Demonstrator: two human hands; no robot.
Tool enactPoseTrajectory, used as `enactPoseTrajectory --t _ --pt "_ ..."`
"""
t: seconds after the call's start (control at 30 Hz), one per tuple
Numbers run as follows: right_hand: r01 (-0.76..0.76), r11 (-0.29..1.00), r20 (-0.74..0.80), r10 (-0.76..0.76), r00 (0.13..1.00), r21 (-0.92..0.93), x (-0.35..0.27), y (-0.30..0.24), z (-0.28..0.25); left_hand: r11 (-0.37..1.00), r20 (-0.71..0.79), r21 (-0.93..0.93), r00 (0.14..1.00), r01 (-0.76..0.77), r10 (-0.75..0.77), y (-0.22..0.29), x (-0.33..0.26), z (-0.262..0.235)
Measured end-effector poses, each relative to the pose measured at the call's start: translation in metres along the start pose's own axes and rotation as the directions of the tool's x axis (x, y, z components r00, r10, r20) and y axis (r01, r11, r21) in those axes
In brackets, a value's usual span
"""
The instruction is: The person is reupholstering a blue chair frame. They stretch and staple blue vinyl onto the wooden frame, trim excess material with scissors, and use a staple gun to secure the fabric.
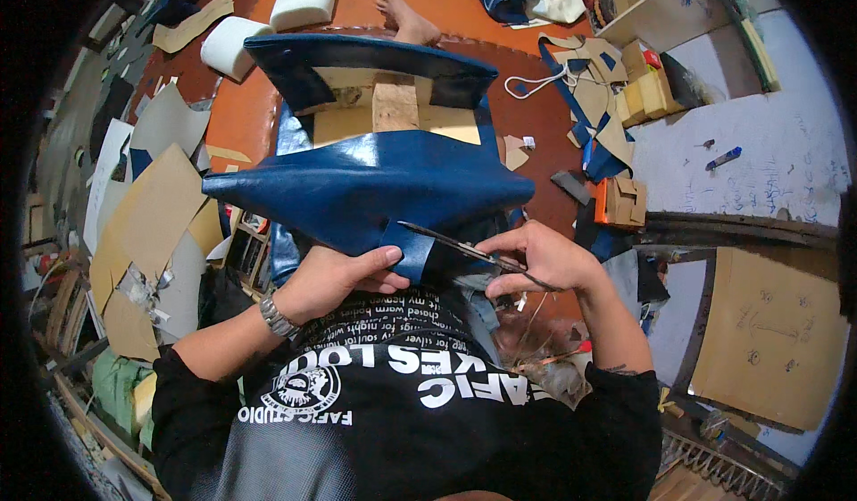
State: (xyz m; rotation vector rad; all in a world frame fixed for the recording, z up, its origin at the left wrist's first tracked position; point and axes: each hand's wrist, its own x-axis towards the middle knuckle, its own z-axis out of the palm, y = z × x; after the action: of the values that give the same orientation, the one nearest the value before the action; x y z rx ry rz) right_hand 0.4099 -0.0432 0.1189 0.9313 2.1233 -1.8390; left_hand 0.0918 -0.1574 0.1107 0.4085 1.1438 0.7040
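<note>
A dark blue leather-covered piece lies across my lap, with a wooden block and pale foam inside its open hollow. From its near edge hangs a small blue leather flap. My left hand pinches this flap between thumb and fingers. In my right hand is a pair of scissors, fingers closed round the handles. The blades point left and reach over the top of the flap; whether they are cutting into it I cannot tell.
Two white rolls stand at the far left on orange-brown sheeting. A bare foot shows beyond the blue piece. Beige offcuts crowd the left. At right are an orange box, a white cord and a brown cardboard sheet.
</note>
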Motion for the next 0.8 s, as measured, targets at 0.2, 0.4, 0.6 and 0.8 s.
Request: enactPoseTrajectory --t 0.2,0.4,0.6,0.8 --pt "0.103 0.993 -0.074 -0.1 0.992 0.048 0.001 -0.008 0.007 1.0 0.034 0.022 0.999 -0.007 0.007 -0.005 0.001 -0.004" --pt "0.027 1.0 -0.066 -0.027 0.997 -0.009 0.003 -0.012 0.013 1.0 0.067 0.009 0.998 -0.017 0.017 -0.011 0.005 -0.006" --pt "-0.028 0.986 -0.304 -0.023 0.952 -0.163 -0.047 0.024 0.011 0.897 0.14 0.441 0.984 0.041 -0.114 0.01 -0.018 -0.034" --pt "-0.208 0.845 -0.694 0.525 0.492 0.492 -0.14 0.169 0.055 0.435 -0.02 0.894 0.958 -0.111 0.287 0.02 -0.064 -0.128"
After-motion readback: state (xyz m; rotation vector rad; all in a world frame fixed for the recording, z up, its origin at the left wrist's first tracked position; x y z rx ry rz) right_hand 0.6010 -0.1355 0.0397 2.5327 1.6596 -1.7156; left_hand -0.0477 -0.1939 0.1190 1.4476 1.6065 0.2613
